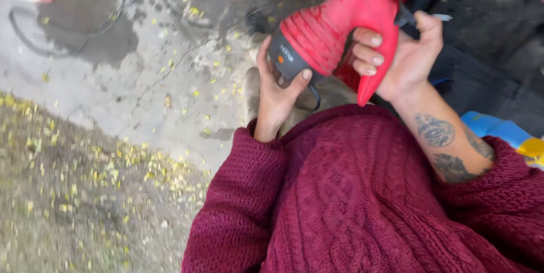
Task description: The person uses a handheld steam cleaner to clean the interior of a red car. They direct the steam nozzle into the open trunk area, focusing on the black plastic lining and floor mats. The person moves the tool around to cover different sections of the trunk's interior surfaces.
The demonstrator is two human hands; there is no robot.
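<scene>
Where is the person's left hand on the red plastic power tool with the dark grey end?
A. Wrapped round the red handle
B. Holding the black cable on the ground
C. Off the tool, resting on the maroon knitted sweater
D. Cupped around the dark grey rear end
D: the left hand cups the dark grey end of the red plastic power tool, thumb on its rim, while the right hand grips the handle.

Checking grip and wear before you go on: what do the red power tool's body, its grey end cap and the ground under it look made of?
Red power tool: apparently moulded plastic, matte, with ribbed vents. Grey end cap, under the left hand: smooth dark plastic, probably. Right hand grips the handle. Ground: rough concrete, stained, littered with yellow bits.
</scene>
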